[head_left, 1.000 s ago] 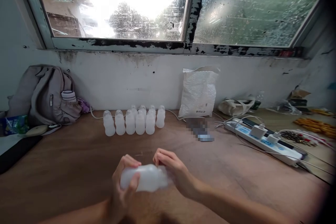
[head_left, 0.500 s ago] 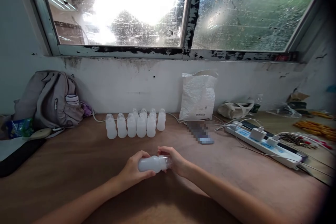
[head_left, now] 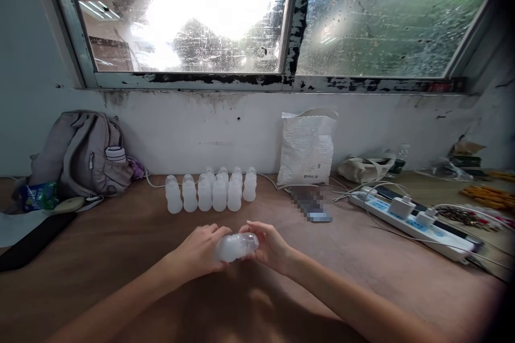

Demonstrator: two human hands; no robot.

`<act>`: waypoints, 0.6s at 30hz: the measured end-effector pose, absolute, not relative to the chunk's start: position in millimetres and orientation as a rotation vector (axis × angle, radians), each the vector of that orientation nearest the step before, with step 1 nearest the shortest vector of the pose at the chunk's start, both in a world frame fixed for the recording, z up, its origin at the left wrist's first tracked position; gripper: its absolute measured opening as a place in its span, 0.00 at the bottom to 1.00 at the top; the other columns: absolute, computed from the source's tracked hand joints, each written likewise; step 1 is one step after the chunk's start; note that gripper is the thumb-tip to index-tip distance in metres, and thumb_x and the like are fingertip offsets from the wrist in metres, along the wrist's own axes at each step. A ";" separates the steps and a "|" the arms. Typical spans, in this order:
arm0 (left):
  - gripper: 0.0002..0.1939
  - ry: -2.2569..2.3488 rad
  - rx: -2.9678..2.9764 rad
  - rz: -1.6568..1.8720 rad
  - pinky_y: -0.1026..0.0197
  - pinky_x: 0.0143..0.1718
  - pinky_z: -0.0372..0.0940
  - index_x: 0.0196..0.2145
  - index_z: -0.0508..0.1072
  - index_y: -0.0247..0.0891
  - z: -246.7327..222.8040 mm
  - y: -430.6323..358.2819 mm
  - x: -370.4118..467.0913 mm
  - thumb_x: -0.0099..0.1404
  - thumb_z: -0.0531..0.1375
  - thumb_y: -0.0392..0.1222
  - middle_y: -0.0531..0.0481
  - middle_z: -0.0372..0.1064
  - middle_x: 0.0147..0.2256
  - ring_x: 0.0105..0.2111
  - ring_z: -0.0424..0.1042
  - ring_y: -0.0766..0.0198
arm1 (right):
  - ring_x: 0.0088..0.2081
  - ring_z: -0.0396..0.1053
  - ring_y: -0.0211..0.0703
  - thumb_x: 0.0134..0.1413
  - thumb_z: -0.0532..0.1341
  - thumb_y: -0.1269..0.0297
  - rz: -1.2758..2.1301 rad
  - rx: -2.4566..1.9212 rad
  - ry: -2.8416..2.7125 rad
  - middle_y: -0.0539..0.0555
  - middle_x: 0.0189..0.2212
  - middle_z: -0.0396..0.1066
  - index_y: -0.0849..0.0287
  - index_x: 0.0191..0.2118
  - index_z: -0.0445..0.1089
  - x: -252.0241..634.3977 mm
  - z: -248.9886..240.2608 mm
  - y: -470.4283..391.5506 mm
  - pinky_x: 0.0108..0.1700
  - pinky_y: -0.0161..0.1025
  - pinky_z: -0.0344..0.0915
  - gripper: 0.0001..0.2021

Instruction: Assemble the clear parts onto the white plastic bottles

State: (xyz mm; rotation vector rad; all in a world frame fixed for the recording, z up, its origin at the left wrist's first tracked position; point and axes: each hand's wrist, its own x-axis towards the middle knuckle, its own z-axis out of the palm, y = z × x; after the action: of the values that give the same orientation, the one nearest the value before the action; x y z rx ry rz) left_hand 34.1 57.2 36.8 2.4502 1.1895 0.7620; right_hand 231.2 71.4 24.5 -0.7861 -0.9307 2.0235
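A frosted white plastic bottle [head_left: 232,247] with a clear domed cap lies tilted sideways between my hands, just above the table. My left hand [head_left: 203,249] is closed around its base end. Curled about the capped end is my right hand [head_left: 270,246], its fingertips partly hidden behind and under the bottle. Beyond my hands, several similar bottles [head_left: 219,193] with clear caps stand upright in a cluster on the brown table [head_left: 132,257].
A grey backpack [head_left: 86,155] leans at the left wall, near a black flat item [head_left: 38,241]. Behind to the right stand a white padded mailer [head_left: 306,150] and a blurred-out phone-like object [head_left: 311,206]. A power strip [head_left: 414,225] with plugs and cables runs along the right.
The bottle's capped end has swung toward me and shifted slightly left. My left hand has rolled over the bottle more, and my right hand's hold on the cap looks looser.
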 end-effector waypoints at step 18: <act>0.35 1.188 2.049 1.097 0.57 0.37 0.62 0.45 0.58 0.39 0.8 65.6 46.3 0.41 0.66 0.51 0.46 0.63 0.41 0.38 0.65 0.57 | 0.25 0.63 0.35 0.42 0.61 0.60 1.534 -0.872 -1.286 0.52 0.28 0.64 0.62 0.30 0.65 250.4 -16.1 101.5 0.22 0.33 0.63 0.11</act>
State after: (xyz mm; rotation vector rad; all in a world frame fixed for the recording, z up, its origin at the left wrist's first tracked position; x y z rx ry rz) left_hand 46.3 65.6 0.8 2.0488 1.1880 1.0967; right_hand 250.4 101.5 -16.1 -0.8723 -1.2859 1.5344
